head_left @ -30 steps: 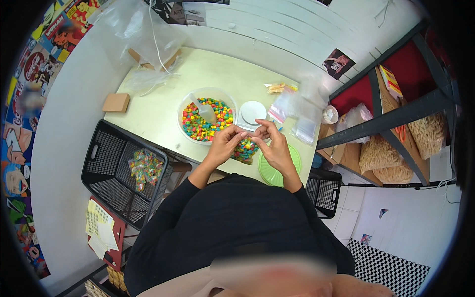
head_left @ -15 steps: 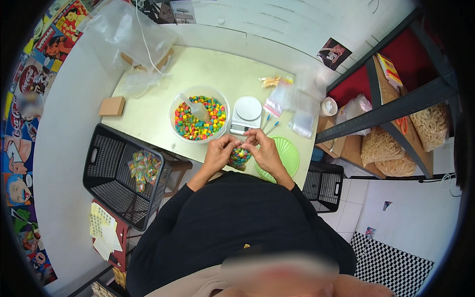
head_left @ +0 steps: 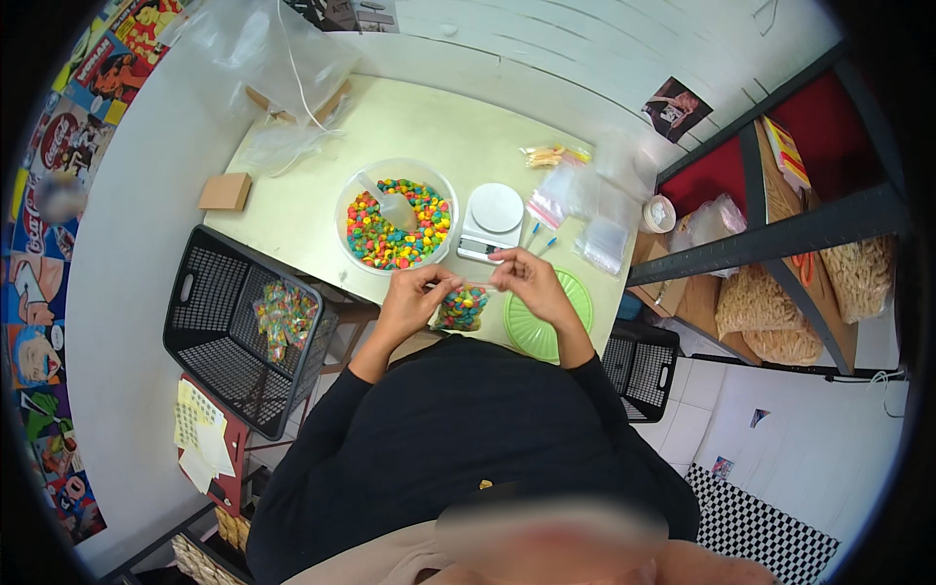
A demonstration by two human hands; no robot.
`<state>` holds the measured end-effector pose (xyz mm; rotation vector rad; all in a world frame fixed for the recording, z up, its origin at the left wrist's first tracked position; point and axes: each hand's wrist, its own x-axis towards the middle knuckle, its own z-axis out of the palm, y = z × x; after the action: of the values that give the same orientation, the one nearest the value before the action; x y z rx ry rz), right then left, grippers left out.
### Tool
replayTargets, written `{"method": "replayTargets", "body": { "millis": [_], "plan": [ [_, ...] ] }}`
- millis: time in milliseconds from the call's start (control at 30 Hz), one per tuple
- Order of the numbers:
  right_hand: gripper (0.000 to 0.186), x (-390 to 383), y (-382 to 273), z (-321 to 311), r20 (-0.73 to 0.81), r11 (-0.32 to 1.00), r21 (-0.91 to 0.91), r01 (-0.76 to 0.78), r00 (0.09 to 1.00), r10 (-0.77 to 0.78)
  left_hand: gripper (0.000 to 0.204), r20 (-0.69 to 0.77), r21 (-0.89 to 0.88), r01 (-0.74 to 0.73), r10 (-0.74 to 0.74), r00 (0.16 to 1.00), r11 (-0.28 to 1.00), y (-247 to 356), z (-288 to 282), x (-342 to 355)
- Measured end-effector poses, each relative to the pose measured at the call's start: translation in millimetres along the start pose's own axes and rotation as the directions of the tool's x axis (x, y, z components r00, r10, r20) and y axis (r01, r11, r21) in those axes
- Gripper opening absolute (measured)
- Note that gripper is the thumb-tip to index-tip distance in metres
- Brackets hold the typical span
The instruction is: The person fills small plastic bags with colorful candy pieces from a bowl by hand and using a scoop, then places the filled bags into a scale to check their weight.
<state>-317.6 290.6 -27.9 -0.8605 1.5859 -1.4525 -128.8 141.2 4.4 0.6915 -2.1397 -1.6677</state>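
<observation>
My left hand (head_left: 414,300) pinches the top left corner of a clear bag (head_left: 461,310) of multicolored pieces, hanging over the table's front edge. My right hand (head_left: 534,285), fingers pinched, is at the bag's top right. Just behind them is a round plastic tub (head_left: 355,238) of the same colorful pieces, with a translucent scoop (head_left: 398,210) in it. A white digital scale (head_left: 495,209) stands right of the tub, and a round green lid (head_left: 546,331) lies under and right of my right hand.
The table (head_left: 283,224) also holds a cardboard box (head_left: 224,192), plastic bags (head_left: 604,244) and pens. A black crate (head_left: 195,322) with filled packets (head_left: 285,322) is at left, a second crate (head_left: 639,380) at lower right. A shelf (head_left: 741,258) with bulk snack bags stands right.
My hands have drawn apart along the bag's top edge, the left moving left and the right slightly right, so more of the bag shows below and between them.
</observation>
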Motion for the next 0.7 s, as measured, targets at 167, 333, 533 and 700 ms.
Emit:
{"method": "replayTargets", "body": {
  "millis": [167, 333, 533, 700],
  "plan": [
    [0.016, 77, 84, -72, -0.278, 0.900, -0.434, 0.040, 0.945, -0.176, 0.012, -0.269, -0.010, -0.025, 0.021, 0.963, 1.000, 0, -48, -11],
    [0.017, 115, 171, -135, -0.375, 0.553, -0.814, -0.175, 0.887, -0.271, 0.013, -0.619, 0.103, 0.012, 0.054, 0.784, 0.995, -2, -124, -30],
    [0.023, 123, 162, -132, -0.342, 0.353, -0.902, -0.249, 0.910, -0.232, 0.024, -0.898, 0.104, 0.240, -0.013, 0.441, 0.965, -63, -211, -85],
    [0.017, 122, 163, -136, -0.376, 0.336, -0.891, -0.307, 0.912, -0.164, 0.025, -0.946, 0.211, 0.542, 0.030, 0.322, 0.813, -132, -247, -124]
  ]
}}
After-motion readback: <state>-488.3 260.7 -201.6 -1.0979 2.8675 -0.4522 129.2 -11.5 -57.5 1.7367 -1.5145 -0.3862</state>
